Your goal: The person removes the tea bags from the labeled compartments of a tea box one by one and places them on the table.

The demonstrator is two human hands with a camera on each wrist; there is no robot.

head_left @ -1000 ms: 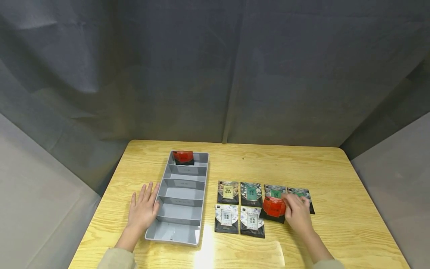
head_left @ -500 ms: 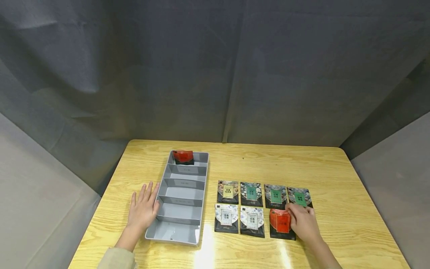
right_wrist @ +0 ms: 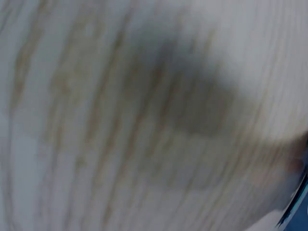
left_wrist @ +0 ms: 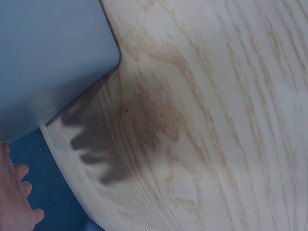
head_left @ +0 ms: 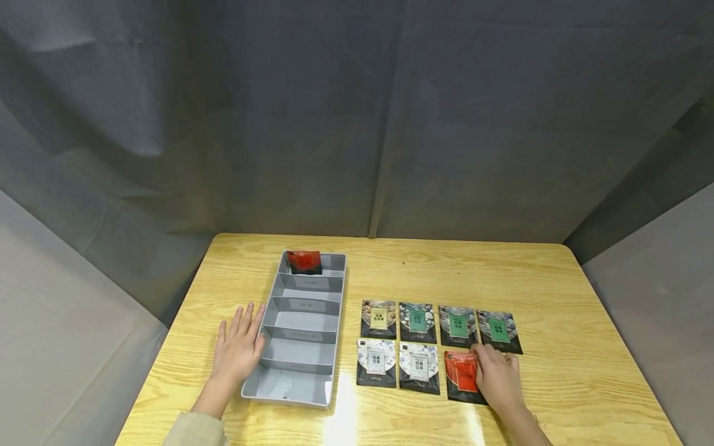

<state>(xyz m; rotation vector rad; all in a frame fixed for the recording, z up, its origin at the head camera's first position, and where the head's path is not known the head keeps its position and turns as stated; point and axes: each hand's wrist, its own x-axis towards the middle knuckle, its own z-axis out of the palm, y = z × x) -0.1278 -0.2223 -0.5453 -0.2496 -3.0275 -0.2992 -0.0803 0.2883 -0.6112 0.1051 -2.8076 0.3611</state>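
Observation:
A red-and-black sachet (head_left: pixel 460 375) lies at the right end of the front row on the wooden table. My right hand (head_left: pixel 498 376) pinches its right edge with curled fingers; the fingertips are partly hidden. The right wrist view is blurred and shows mostly wood grain and shadow. My left hand (head_left: pixel 238 348) lies palm down with straight, spread fingers at the left wall of a grey divided tray (head_left: pixel 336 347). Some of its fingers show at the lower left of the left wrist view. Another red-and-black sachet (head_left: pixel 304 262) leans in the tray's far compartment.
Two white-and-black sachets, one at the left (head_left: pixel 376 360) and one beside it (head_left: pixel 419 367), share the front row. Behind them lie a yellow-labelled sachet (head_left: pixel 379 318) and three green-labelled sachets (head_left: pixel 458 325). A grey curtain (head_left: pixel 457 124) hangs behind the table.
My right hand has brought the red sachet toward me, from overlapping the back row down to the front row, then turned it slightly. The left hand and tray have stayed put.

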